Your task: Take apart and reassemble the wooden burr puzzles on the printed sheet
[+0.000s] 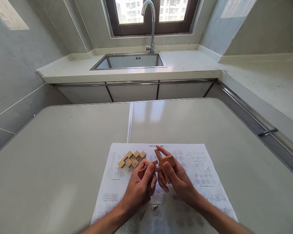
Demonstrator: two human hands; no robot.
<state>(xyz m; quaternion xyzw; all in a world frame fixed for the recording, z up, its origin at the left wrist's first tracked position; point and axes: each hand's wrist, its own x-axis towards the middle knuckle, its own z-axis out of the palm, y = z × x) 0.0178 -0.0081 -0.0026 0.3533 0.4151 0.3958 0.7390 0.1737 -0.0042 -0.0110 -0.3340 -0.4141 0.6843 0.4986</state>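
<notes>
Between my hands, above a printed sheet (127, 208), are several notched wooden puzzle sticks (160, 159) crossing one another. My left hand (143, 182) is closed, its thumb pressing on the sticks at the left end. From the other side my right hand (177, 177) pinches an upright stick and a sideways one, its index finger stretched up along the top. Whether the sticks are locked together I cannot tell. Beyond my left hand lies a cluster of lighter wooden puzzle pieces (129, 159), resting on the sheet's upper left part.
The sheet, covered in small diagrams, lies on a pale table (63, 156) with a seam down its middle. Past the table's far edge runs a white counter (185, 65) with a sink (134, 61) and a tall faucet (152, 26). Another counter (266, 81) borders the right.
</notes>
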